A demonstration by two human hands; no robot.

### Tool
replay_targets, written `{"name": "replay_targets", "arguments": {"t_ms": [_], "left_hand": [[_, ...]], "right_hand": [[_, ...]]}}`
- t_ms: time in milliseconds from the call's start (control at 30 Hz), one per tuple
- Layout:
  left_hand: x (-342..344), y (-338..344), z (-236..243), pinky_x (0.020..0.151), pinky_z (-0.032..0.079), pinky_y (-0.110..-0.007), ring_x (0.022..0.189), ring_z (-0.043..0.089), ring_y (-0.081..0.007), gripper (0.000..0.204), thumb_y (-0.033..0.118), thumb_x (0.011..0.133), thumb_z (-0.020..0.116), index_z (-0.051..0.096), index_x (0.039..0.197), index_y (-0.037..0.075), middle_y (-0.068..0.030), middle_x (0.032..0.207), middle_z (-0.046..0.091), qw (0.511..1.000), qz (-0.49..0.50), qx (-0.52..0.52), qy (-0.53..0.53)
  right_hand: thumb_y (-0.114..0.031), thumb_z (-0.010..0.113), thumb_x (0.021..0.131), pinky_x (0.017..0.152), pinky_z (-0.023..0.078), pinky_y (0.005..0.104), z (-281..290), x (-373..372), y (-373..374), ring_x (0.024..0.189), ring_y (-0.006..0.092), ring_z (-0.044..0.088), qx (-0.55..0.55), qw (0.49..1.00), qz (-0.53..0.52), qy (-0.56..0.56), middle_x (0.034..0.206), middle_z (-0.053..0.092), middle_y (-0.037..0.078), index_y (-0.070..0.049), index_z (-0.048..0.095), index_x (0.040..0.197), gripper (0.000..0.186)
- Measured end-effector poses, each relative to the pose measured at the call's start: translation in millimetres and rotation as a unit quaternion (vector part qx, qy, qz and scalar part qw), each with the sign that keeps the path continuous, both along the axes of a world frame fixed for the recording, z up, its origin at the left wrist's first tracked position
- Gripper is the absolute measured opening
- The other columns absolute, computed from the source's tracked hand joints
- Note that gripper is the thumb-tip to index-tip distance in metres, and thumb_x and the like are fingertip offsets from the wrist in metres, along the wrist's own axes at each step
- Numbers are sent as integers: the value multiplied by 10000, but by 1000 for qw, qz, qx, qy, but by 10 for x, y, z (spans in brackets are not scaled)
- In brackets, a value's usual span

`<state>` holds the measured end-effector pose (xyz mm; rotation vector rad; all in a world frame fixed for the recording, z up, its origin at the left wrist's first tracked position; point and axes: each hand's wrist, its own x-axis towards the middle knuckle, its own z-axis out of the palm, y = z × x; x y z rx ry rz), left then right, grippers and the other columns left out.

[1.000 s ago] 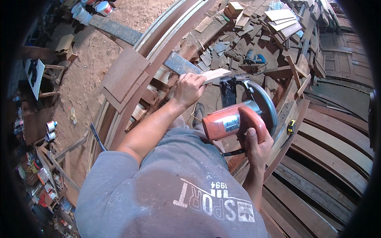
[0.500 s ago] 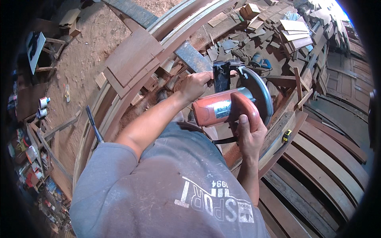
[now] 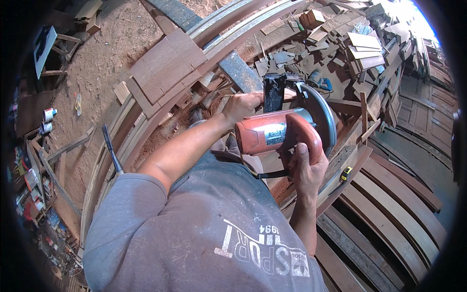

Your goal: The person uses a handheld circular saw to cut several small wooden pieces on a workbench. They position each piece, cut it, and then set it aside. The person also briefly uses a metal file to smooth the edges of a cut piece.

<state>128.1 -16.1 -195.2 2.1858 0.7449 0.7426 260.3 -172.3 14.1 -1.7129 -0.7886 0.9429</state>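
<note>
My right hand [image 3: 310, 168] is wrapped round the rear handle of an orange circular saw [image 3: 258, 136], its thumb lying along the grip. The saw is held up in front of my body, with its round grey guard to the right and its black base plate standing on edge at the far side. My left hand [image 3: 244, 107] is closed at the left edge of that base plate. Its fingertips are hidden behind the plate. A black cord sleeve leaves the saw near my right hand and runs left across my lap.
Long curved timber beams [image 3: 228, 51] arc past my left side, with flat brown boards [image 3: 168, 68] on them. A chisel-like tool [image 3: 112, 148] stands by my left arm. A yellow tape measure [image 3: 346, 173] lies on wood at the right. Offcuts [image 3: 292, 58] are heaped ahead; curved planks [image 3: 389, 204] lie right.
The view has shifted slightly. Both hands keep their places on the saw, which has barely moved, and more of its cord shows below.
</note>
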Motion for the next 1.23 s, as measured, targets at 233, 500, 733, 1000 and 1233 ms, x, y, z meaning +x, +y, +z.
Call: {"name": "replay_targets", "arguments": {"t_ms": [233, 500, 733, 1000, 1233], "left_hand": [[10, -21, -70, 950, 571, -409, 1103, 724, -306, 307, 225, 925, 670, 722, 1178, 60, -147, 1169, 745, 988, -104, -5, -112], [-8, -65, -348, 1182, 440, -481, 1286, 651, -342, 355, 206, 989, 623, 720, 1314, 100, -130, 1303, 730, 992, -38, 118, -28], [-262, 379, -488, 1263, 278, -547, 1496, 450, -335, 487, 401, 950, 695, 709, 1344, 116, -79, 1540, 582, 960, -39, 225, 165], [-46, 489, -302, 1240, 259, -586, 1470, 370, -436, 1107, 672, 751, 828, 412, 1591, 84, -227, 1572, 420, 953, 113, 39, 279], [203, 603, 27, 1197, 334, -578, 1372, 470, -399, 1057, 492, 722, 927, 419, 1592, 173, -203, 1486, 439, 959, 70, -63, 266]], "right_hand": [[-244, 713, 1028, 634, 481, 217, -12, 3, 181, 749, 70, 619, 6, 999, -4, -33, 997, 712, 50, 35, 646, 1380, 455], [-410, 680, 1043, 839, 533, 265, 60, 64, 331, 970, 142, 690, 82, 990, 16, -115, 1154, 730, 95, 29, 682, 1340, 530], [-324, 713, 1021, 923, 530, 291, -70, 268, -524, 1083, 149, 671, 21, 995, -50, -84, 1306, 710, 118, 40, 668, 1363, 502], [-333, 716, 1028, 642, 496, 231, -284, 327, -1046, 761, 86, 644, -63, 988, -143, -7, 980, 729, 55, 31, 689, 1322, 468], [-352, 744, 1009, 538, 425, 208, -339, 360, -1149, 637, 69, 582, -66, 983, -174, 10, 869, 695, 23, -5, 685, 1345, 487]]}}
